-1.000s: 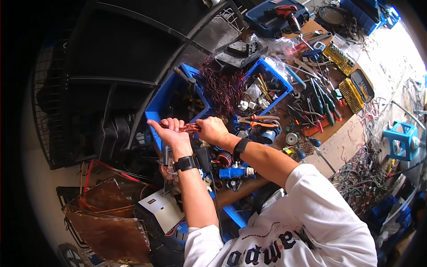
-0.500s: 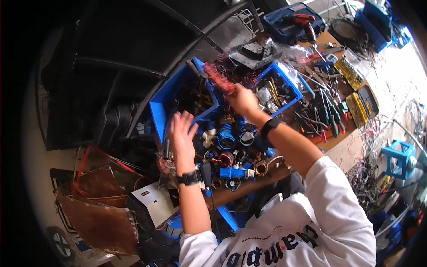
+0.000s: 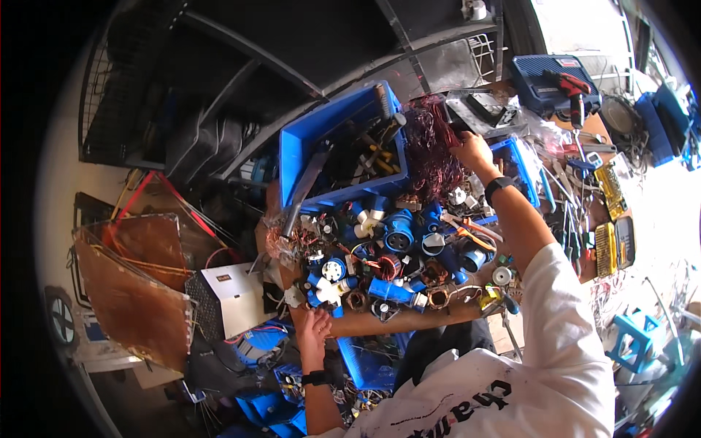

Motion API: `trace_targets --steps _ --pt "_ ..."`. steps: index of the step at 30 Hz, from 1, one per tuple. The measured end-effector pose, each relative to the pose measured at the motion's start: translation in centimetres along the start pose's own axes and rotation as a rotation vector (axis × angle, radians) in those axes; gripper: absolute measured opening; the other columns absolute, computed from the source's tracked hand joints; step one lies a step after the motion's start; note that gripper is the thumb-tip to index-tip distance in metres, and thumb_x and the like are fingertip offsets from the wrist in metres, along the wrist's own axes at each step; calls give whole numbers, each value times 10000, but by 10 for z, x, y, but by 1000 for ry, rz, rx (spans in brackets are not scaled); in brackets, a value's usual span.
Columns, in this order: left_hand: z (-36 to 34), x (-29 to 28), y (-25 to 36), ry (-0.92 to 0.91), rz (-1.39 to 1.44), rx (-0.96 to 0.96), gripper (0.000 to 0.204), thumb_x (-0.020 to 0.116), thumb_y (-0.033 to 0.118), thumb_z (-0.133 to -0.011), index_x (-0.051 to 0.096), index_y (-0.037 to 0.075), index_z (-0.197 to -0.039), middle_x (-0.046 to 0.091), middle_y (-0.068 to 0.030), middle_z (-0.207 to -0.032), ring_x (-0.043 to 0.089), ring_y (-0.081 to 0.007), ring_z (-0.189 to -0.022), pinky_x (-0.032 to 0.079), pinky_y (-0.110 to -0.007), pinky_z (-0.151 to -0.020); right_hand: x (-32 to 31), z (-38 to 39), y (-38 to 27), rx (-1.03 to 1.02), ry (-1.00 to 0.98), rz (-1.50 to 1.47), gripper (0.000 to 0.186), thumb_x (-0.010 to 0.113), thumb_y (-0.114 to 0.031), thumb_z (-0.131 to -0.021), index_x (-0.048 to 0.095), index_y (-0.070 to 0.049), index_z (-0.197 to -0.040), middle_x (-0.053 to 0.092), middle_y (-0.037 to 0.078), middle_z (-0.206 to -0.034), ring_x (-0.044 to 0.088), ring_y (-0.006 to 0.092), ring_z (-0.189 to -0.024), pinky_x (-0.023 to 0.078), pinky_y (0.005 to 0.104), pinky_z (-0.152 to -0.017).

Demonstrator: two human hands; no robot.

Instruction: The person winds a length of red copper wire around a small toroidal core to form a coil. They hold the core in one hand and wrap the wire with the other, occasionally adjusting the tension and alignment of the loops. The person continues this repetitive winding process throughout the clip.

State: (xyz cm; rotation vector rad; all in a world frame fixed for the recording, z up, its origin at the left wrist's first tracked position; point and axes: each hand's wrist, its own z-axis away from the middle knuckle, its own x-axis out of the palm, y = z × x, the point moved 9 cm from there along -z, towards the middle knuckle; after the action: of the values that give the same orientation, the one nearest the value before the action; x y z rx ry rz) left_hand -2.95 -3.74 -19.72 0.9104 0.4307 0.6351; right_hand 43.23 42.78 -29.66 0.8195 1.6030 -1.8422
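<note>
I record strong light from the right, glaring off the pale, flat floor (image 3: 661, 219). The black, metal-barred rack (image 3: 252, 53) lies in deep shadow; I note fisheye bending and blackened corners.

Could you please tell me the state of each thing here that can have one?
Dark red wires: tangled in a heap
Right hand: at the wires, grip hidden
Left hand: open, at the wooden bench's near edge
Blue tool case: shut
Red cordless drill: lying on the case
Large blue bin: open-topped, holding tools
</note>
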Motion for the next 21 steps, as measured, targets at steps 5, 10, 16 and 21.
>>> trace_targets --steps 5,10,16,21 --pt "6 -58 -29 138 63 2 310 615 323 -932 572 76 -1114 648 -75 -1049 637 -216 -962 515 -364 -830 1 9 13 42 39 -52 381 666 -274 -796 644 -42 -1097 666 219 -1023 639 380 -982 515 452 -869" --pt "-1 -100 -44 254 99 7 310 620 341 -922 570 95 -1106 649 -53 -999 625 -201 -938 515 -345 -800 -17 13 30 48 150 -111 284 663 -247 -814 675 -92 -1052 698 163 -956 677 328 -887 528 408 -804" --pt "-61 -100 -70 -32 -37 145 452 512 309 -979 471 31 -1332 587 -158 -1276 603 -278 -1146 523 -366 -898 -58 58 -33 -391 267 118 267 628 -198 -846 596 -89 -1087 622 159 -1057 623 376 -942 511 447 -802" --pt "-88 -19 -78 -70 -239 72 258 673 177 -896 625 28 -1102 701 -63 -961 688 -145 -819 527 -234 -658 -65 125 -80 -575 183 56 261 619 -81 -845 605 -44 -1103 628 162 -1043 628 348 -927 513 408 -782"
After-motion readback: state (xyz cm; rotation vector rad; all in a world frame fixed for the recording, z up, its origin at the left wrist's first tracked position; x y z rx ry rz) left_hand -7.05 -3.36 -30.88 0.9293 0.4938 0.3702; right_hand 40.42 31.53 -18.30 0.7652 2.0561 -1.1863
